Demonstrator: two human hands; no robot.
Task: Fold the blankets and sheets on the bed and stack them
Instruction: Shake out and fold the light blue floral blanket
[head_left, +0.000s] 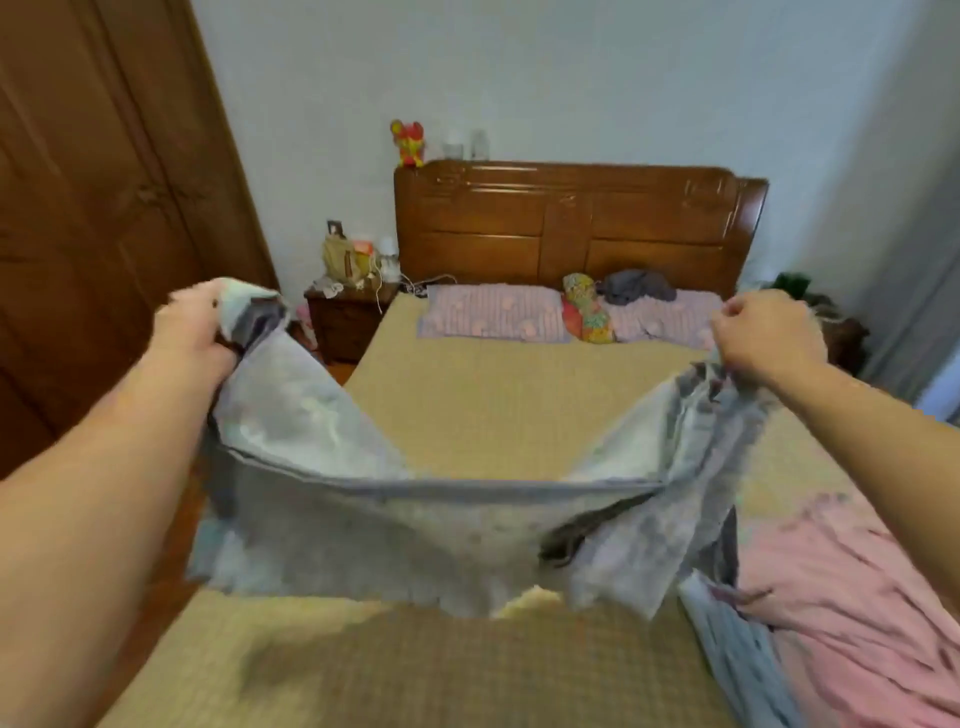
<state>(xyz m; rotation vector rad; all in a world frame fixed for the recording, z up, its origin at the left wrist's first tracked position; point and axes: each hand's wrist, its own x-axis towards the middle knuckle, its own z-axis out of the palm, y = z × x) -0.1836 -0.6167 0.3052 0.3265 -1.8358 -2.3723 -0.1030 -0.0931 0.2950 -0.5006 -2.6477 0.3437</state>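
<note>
A grey, pale-patterned blanket (415, 540) hangs in the air over the bed, sagging in the middle between my two raised hands. My left hand (200, 327) grips its bunched corner on the left. My right hand (769, 338) grips the other bunched corner on the right. The blanket's lower edge dangles just above the tan woven mat (493, 415) that covers the bed. A pink sheet (852, 597) lies crumpled at the bed's right side, with a pale blue-grey cloth (737, 654) beside it.
At the head of the bed lie two striped pink pillows (493, 312), a flowered bundle (587, 306) and a dark grey garment (636, 286) below the wooden headboard (571, 223). A cluttered nightstand (348, 317) stands at the left, next to a brown wardrobe (104, 208).
</note>
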